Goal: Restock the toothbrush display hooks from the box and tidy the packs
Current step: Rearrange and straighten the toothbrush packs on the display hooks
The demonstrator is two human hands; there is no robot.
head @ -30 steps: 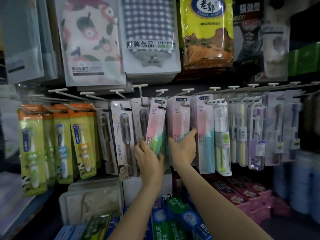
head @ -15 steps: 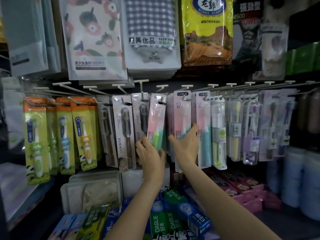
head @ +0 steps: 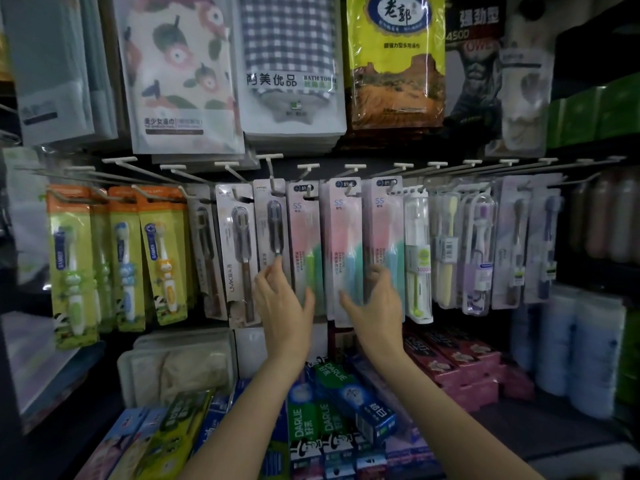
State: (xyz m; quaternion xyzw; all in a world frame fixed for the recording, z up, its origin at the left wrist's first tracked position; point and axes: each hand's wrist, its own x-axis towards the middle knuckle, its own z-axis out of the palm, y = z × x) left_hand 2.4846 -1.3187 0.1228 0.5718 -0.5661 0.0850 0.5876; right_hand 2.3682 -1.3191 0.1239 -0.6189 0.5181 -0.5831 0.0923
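Both hands, left and right, now off the straight-hanging pink-and-teal toothbrush packs, each grip loosely open, empty.

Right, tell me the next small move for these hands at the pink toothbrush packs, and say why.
Probably nudge the bottom of the middle pink pack so it hangs in line with its neighbours. Both hands are open: the left hand is at the left pink pack, the right hand is at the lower ends of the middle and right packs, and neither grips anything. The three already hang on their hooks, so only tidying seems left.
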